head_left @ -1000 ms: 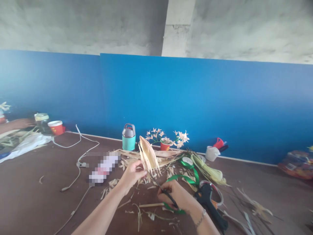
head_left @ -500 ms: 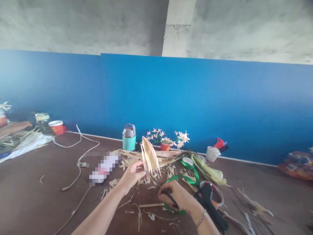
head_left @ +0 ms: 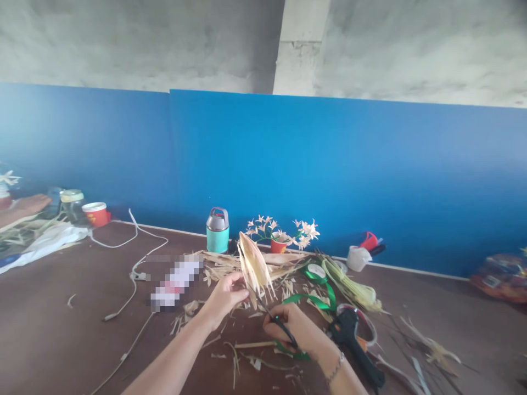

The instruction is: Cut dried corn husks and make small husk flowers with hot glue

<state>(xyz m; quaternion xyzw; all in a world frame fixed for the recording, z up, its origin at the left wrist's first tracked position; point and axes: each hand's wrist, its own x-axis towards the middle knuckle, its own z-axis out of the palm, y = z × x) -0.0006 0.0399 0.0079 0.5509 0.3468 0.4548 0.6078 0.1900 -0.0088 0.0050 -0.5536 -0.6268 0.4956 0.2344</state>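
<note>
My left hand (head_left: 224, 296) pinches the base of a pale dried corn husk (head_left: 252, 264) and holds it upright above the brown table (head_left: 74, 329). The husk's lower edge is cut into thin strips. My right hand (head_left: 294, 328) is closed on dark-handled scissors (head_left: 275, 322). Their blades point up-left at the husk's fringed bottom edge. Husk scraps (head_left: 236, 359) lie on the table below both hands.
A black glue gun (head_left: 354, 343) and green ribbon (head_left: 315, 285) lie right of my hands. Behind stand a teal flask (head_left: 217, 230), husk flowers in a red cup (head_left: 280, 236) and loose husks. A white cable (head_left: 132, 274) runs left. Another person's hand (head_left: 24, 206) rests far left.
My right hand and the scissors have moved slightly up-left, closer to the husk's fringe. The left hand has shifted a little. The other person's hand at far left has moved.
</note>
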